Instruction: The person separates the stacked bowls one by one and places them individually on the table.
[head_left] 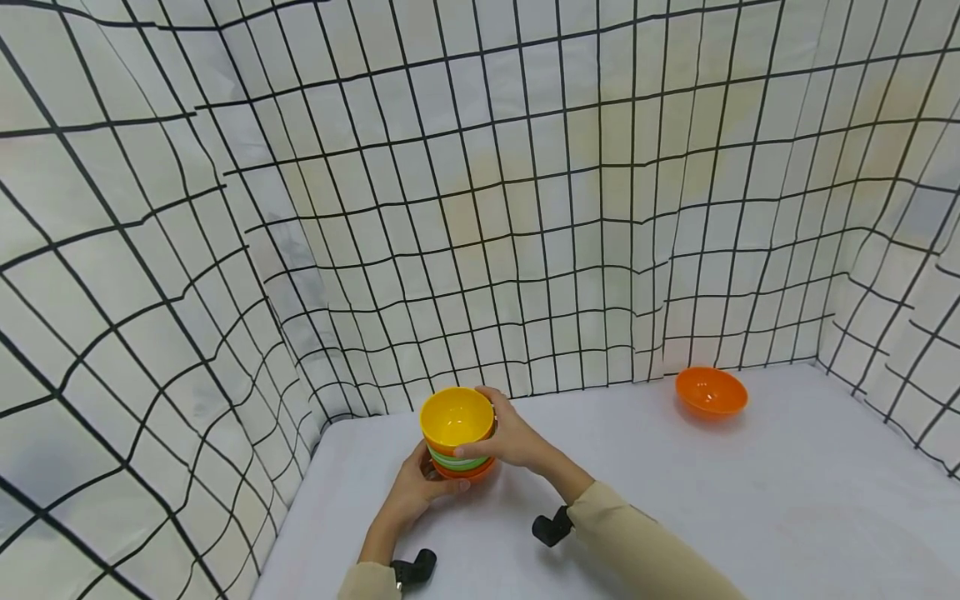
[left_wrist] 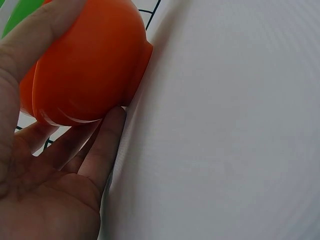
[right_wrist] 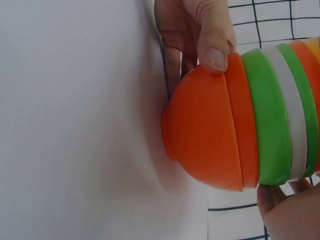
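A stack of nested bowls stands on the white table. A yellow bowl (head_left: pixel 454 419) tops it, with orange, green (right_wrist: pixel 270 120), and white (right_wrist: pixel 294 112) rims below, and an orange bowl (right_wrist: pixel 202 132) at the bottom. Low down, my left hand (head_left: pixel 415 493) holds the bottom orange bowl, thumb on the near side and fingers round the other, close to the tabletop. Higher up, my right hand (head_left: pixel 517 435) grips the upper bowls, thumb in front and fingers behind at the yellow rim. The far side of the stack is hidden in the head view.
Apart from the stack, a single orange bowl (head_left: pixel 711 395) sits at the back right of the white table (head_left: pixel 637 475). White walls with a black grid (head_left: pixel 525 208) enclose the table at the back and sides. Black wrist cameras (head_left: pixel 552 527) are strapped to both wrists.
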